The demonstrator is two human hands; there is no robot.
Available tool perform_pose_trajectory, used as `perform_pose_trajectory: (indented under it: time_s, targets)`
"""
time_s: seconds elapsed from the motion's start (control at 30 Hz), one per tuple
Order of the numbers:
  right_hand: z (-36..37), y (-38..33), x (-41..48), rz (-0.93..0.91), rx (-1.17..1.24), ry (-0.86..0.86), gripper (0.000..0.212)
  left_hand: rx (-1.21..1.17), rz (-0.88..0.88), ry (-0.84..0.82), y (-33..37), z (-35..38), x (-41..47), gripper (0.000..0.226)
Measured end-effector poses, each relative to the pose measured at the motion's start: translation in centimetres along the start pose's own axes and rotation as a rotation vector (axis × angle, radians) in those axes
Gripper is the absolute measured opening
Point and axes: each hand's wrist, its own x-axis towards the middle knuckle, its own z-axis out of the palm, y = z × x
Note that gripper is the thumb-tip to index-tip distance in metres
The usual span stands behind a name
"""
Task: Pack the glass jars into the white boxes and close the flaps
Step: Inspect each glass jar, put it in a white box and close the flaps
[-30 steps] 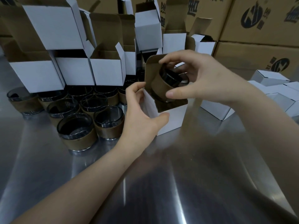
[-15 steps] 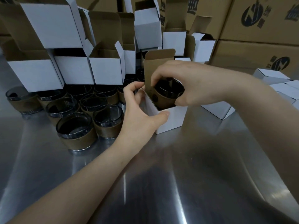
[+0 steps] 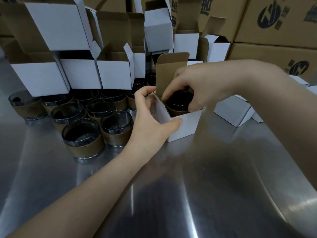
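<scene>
Fingers (image 3: 169, 94) of the right hand (image 3: 205, 83) are curled down over the far-left rim of a glass jar (image 3: 178, 103), with the thumb on the near-right rim, so the jar is pinched from above. The glass jar is upright inside the white box (image 3: 187, 125). Its brown sleeve is mostly below the box edge and the dark rim is about level with the opening.

The left hand (image 3: 151, 117) grips the same white box: thumb flat on the near face by the front corner, fingers wrapped round the left wall. The rear flap (image 3: 171, 71) stands upright, brown side toward the camera, not folded over. The box sits on the steel bench (image 3: 188, 186).

Just left of the left hand is a cluster of loose jars (image 3: 82, 134) on the bench, packed touching, all upright with brown sleeves. Behind them is a stack of open boxes (image 3: 77, 74), white outside and brown inside, flaps up, some tilted. To the right of the white box, closed boxes (image 3: 231, 110) lie on the bench. Brown cartons (image 3: 274, 19) with dark logos are stacked at the back right.
</scene>
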Motion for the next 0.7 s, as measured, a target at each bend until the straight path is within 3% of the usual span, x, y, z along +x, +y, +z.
perform_pose_trajectory:
  time_s: [0.17, 0.4, 0.57, 0.7]
  targets:
    - [-0.6, 0.1, 0.6, 0.029, -0.016, -0.078, 0.063, 0.039, -0.022, -0.007, 0.1, -0.1, -0.1, 0.075]
    - [0.2, -0.7, 1.3, 0.014, -0.076, -0.053, 0.052, 0.071, -0.041, -0.016, 0.4, 0.0, -0.2, 0.080]
    - [0.6, -0.5, 1.7, -0.022, -0.110, -0.030, 0.020, 0.098, -0.048, -0.031, 0.5, -0.1, -0.2, 0.081]
    - [1.2, -0.6, 2.0, 0.009, -0.133, 0.001, 0.015, 0.141, -0.049, -0.032, 0.8, 0.0, -0.3, 0.080]
